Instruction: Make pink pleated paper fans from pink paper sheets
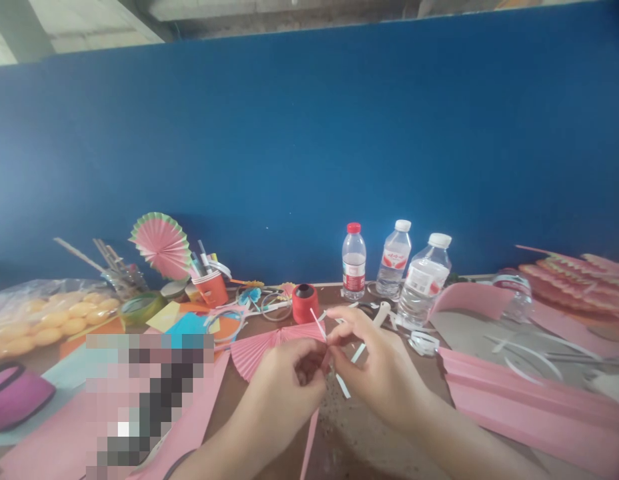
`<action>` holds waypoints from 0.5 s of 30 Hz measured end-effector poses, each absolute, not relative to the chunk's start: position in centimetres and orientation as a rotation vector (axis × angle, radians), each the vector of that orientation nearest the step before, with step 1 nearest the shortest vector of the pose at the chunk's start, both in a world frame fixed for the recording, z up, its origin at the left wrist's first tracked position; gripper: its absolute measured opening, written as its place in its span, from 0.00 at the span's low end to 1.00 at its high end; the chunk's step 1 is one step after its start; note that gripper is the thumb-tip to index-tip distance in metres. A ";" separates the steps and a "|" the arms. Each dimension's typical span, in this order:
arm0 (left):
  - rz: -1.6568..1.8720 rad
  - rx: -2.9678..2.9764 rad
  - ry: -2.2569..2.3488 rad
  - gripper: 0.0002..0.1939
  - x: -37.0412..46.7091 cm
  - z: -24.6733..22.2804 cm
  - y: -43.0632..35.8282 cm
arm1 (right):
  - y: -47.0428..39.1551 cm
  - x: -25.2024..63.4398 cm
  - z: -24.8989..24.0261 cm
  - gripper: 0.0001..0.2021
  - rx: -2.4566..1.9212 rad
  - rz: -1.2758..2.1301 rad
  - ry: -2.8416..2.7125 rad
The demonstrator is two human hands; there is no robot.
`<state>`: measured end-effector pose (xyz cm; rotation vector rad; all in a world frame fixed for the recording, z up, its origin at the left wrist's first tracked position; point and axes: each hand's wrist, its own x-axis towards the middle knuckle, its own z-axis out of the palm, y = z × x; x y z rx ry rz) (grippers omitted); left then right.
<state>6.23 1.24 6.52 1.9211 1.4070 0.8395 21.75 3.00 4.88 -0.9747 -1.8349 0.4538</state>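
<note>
A pleated pink paper fan (247,353) spreads out behind my left hand (292,373), whose fingers are curled closed around its gathered end. Thumb and forefinger of my right hand (377,357) pinch together right beside it, at the base of a thin pale strip (317,322) that sticks up between the hands. The exact spot where the strip meets the paper is hidden by fingertips. Below my left hand, a narrow pink length of paper (310,443) hangs down toward the table. A short white strip (343,386) lies just under my right hand.
Behind the hands stand a red round container (305,304), a red-capped bottle (354,263) and two white-capped bottles (393,260). Folded pink paper (534,413) lies right. At left are a finished round fan (161,245), a marker cup (211,289) and bagged yellow balls (54,320).
</note>
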 end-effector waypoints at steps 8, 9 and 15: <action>0.815 2.016 1.428 0.13 6.2 7.0 1.0 | 3.3 21.7 6.1 0.18 -1.127 0.869 -1.629; 0.803 2.022 1.427 0.14 6.1 7.0 1.1 | 3.5 21.9 6.3 0.18 -1.120 0.876 -1.602; 0.790 1.970 1.374 0.15 5.2 5.8 2.6 | 5.9 27.1 8.1 0.20 -1.249 0.335 -1.476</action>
